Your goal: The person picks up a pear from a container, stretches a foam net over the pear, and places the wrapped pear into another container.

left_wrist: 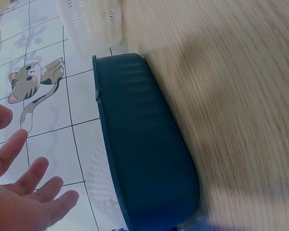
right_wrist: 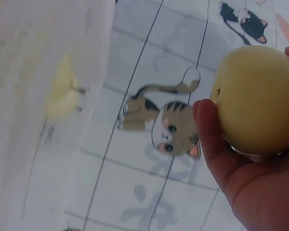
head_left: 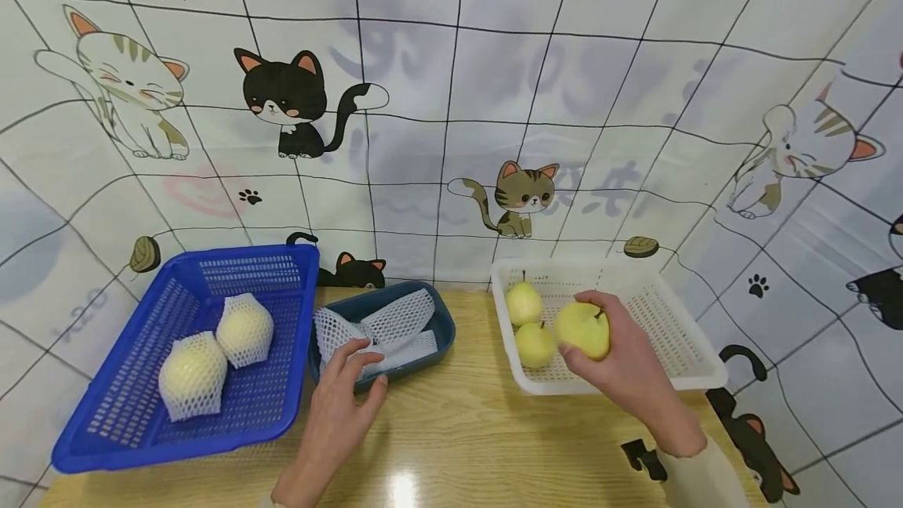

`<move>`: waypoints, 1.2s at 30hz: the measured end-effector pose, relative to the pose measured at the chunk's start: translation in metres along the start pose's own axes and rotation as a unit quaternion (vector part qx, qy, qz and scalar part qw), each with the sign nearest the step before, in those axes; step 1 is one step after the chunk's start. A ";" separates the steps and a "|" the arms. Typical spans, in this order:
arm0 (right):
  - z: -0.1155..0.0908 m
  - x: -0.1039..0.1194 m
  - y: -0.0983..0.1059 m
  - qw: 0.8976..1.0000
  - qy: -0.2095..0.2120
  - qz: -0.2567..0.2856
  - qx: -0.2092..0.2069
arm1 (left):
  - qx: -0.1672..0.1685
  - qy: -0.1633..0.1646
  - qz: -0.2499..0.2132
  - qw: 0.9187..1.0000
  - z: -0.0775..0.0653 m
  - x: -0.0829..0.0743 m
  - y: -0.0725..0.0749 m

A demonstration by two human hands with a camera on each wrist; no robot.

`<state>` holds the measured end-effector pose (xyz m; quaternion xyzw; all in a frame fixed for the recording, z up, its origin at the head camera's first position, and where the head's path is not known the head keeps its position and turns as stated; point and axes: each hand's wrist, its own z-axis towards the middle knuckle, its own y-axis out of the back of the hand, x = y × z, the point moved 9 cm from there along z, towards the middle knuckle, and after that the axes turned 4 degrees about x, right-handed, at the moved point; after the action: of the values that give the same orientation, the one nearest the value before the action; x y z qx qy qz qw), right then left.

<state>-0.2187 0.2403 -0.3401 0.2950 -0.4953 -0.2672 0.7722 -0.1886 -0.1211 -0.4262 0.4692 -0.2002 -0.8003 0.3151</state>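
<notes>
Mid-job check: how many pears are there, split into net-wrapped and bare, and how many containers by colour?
Net-wrapped pears: 2
Bare pears: 3, one of them in the right hand
Blue basket: 1
White basket: 1
Dark teal tray: 1
Total: 8 (5 pears, 3 containers)

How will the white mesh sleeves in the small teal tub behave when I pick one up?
Probably floppy: the white mesh sleeves lie flattened in the tub. Likely light, since their netting is full of holes. Each may stretch: those around the two fruits in the blue basket hug their rounded shape.
</notes>
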 end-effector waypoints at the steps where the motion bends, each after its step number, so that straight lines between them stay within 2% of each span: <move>1: -0.003 0.003 -0.004 1.000 0.003 0.012 -0.003 | 0.001 0.002 -0.001 1.000 0.000 0.000 0.000; 8: -0.021 0.012 -0.042 0.994 -0.009 0.106 0.026 | 0.001 0.011 -0.009 1.000 -0.001 0.003 0.002; 10: -0.025 0.013 -0.056 0.988 -0.019 0.145 0.044 | -0.001 0.010 -0.014 1.000 -0.001 0.003 0.003; 14: -0.032 0.012 -0.092 0.971 -0.056 0.216 0.091 | -0.007 0.007 -0.024 1.000 -0.001 0.003 0.003; 16: -0.036 0.011 -0.113 0.964 -0.079 0.224 0.121 | -0.010 0.009 -0.028 1.000 -0.002 0.004 0.003; 19: -0.042 0.011 -0.147 0.957 -0.105 0.209 0.171 | -0.012 0.018 -0.035 0.999 -0.004 0.007 0.001; 23: -0.049 0.009 -0.184 0.940 -0.141 0.208 0.231 | 0.002 0.025 -0.041 0.999 -0.007 0.006 -0.006; 26: -0.052 0.008 -0.204 0.930 -0.161 0.205 0.260 | 0.026 0.026 -0.050 0.998 -0.010 0.004 -0.014; 31: -0.054 0.007 -0.222 0.932 -0.164 0.142 0.291 | 0.089 0.059 -0.073 0.992 -0.017 0.009 -0.026; 33: -0.053 0.007 -0.227 0.934 -0.163 0.114 0.295 | 0.133 0.079 -0.093 0.984 -0.020 0.013 -0.033; 36: -0.051 0.006 -0.233 0.937 -0.164 0.087 0.297 | 0.209 0.106 -0.150 0.961 -0.025 0.018 -0.045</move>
<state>-0.1972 0.0873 -0.5214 0.4191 -0.6953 -0.0842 0.5778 -0.1876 -0.1017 -0.4774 0.6313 -0.2560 -0.7244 0.1057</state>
